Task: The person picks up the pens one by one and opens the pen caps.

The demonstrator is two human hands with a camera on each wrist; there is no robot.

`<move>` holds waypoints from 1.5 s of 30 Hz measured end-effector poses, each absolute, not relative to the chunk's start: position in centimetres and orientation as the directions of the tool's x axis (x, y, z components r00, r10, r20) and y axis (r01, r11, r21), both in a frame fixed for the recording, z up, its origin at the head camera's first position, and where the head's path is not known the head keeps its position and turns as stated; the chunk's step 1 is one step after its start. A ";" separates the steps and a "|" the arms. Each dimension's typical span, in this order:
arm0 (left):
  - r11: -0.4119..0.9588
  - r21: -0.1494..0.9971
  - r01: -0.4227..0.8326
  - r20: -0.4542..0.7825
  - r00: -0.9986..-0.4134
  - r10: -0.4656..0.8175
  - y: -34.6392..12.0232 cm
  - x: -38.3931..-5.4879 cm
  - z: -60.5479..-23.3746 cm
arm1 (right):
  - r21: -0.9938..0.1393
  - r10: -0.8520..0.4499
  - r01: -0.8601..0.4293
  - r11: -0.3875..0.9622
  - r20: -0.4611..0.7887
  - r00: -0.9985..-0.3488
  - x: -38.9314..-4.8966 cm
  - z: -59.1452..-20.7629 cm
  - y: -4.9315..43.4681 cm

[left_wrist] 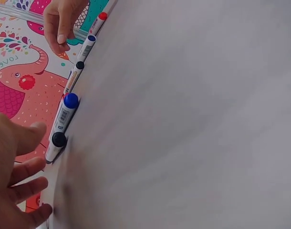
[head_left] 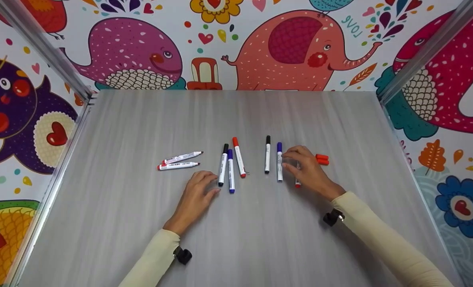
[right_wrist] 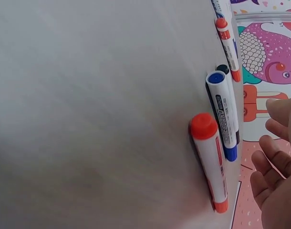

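My left hand (head_left: 196,196) hovers with relaxed, parted fingers beside a black marker (head_left: 223,165) and a blue marker (head_left: 231,171); a red marker (head_left: 239,157) lies just right of these. In the left wrist view nothing sits between the left hand's fingers (left_wrist: 28,191). My right hand (head_left: 310,172) is held over another red marker (head_left: 298,184), partly hiding it. Its loosely bent fingertips are close to a second blue marker (head_left: 279,161), and another black marker (head_left: 267,155) lies left of that. The right wrist view shows this hand (right_wrist: 279,167) holding nothing.
Two markers with red ends and dark narrow tips, one above (head_left: 182,157) and one below (head_left: 179,166), lie left of the left hand. Two red caps (head_left: 322,160) rest right of the right hand. Printed panels (head_left: 140,52) and metal posts (head_left: 432,52) border the grey table (head_left: 236,247).
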State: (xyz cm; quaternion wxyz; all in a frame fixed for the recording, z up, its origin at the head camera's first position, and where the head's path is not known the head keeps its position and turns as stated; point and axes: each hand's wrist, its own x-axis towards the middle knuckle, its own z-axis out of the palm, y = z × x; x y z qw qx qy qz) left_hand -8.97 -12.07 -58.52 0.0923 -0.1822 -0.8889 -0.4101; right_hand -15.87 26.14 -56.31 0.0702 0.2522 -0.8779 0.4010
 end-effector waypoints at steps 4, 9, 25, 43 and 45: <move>0.589 0.706 0.393 0.310 -0.919 0.242 -11.7 -8.9 -58.5 | -0.680 -0.393 -0.491 0.544 0.311 -0.865 -15.9 -56.1 25.5; 0.584 0.728 0.359 0.272 -0.933 0.235 -11.2 -8.7 -58.5 | -0.669 -0.413 -0.514 0.537 0.323 -0.852 -16.1 -56.2 24.9; 0.551 0.765 0.333 0.265 -0.943 0.202 -10.0 -8.5 -58.8 | -0.679 -0.448 -0.497 0.540 0.268 -0.853 -16.8 -56.3 22.2; 0.548 0.784 0.290 0.241 -0.957 0.161 -9.0 -8.1 -59.5 | -0.677 -0.498 -0.496 0.544 0.215 -0.840 -18.1 -56.8 18.4; 0.551 0.785 0.284 0.234 -0.959 0.160 -9.0 -8.1 -59.6 | -0.679 -0.502 -0.490 0.546 0.204 -0.841 -18.2 -56.7 18.0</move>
